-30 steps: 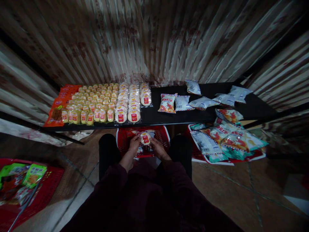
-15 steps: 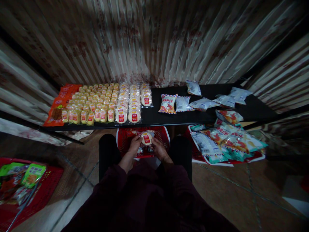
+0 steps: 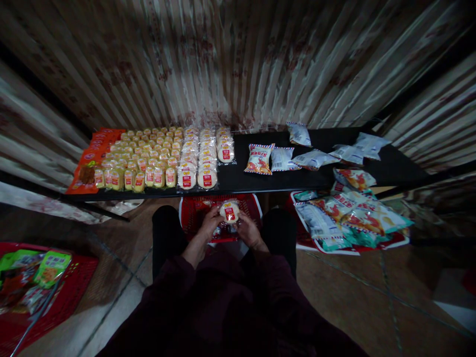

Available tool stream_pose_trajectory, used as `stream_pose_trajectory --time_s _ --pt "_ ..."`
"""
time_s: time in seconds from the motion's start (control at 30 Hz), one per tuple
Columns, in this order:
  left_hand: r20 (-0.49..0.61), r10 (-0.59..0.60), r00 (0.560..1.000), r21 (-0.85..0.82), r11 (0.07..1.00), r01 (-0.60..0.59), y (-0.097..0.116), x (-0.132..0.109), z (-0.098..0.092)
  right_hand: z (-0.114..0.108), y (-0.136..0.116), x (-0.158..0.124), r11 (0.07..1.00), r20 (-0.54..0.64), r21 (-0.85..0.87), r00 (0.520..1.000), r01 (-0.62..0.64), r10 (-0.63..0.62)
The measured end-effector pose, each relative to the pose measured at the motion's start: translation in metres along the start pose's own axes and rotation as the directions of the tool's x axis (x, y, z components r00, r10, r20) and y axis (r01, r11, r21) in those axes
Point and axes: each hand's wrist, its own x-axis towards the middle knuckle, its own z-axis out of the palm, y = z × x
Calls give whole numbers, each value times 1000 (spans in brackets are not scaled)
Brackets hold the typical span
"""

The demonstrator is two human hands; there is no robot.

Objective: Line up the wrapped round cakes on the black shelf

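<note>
A round white cracker packet (image 3: 229, 211) with a red label is held between my two hands, above a red basket (image 3: 183, 218) between my knees. My left hand (image 3: 211, 222) grips its left edge, and my right hand (image 3: 247, 229) has closed on its right edge. Rows of similar round packets (image 3: 207, 179) lie on the black shelf (image 3: 238, 182) just beyond the basket. Left of them stand many small yellow wrapped cakes (image 3: 139, 181). Some packets lie inside the basket under my hands, partly hidden.
Orange packs (image 3: 85, 168) lie at the shelf's left end. Several chip bags (image 3: 259, 159) are spread on its right part. Another basket (image 3: 357, 251) heaped with bags sits right of my knees; a red basket (image 3: 80, 285) of snacks stands at far left.
The round packet has risen slightly and shifted a little to the right between my hands. More of its face shows now. The shelf goods stay where they were.
</note>
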Motion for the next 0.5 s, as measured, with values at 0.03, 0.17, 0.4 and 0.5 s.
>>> stream_pose_trajectory --time_s 0.03,0.17,0.4,0.5 --pt "1 6 1000 7 1000 -6 2 -1 1 -1 0 0 1000 -4 22 1000 1 -1" --pt "-12 7 1000 27 1000 -6 5 -4 7 -2 -1 0 998 -26 53 1000 18 -17" --pt "-157 -6 988 89 996 20 -11 -3 16 5 -1 -3 999 8 28 1000 -21 21" --pt "-243 -20 970 106 993 47 -19 1 17 6 0 -3 999 17 22 999 -33 32"
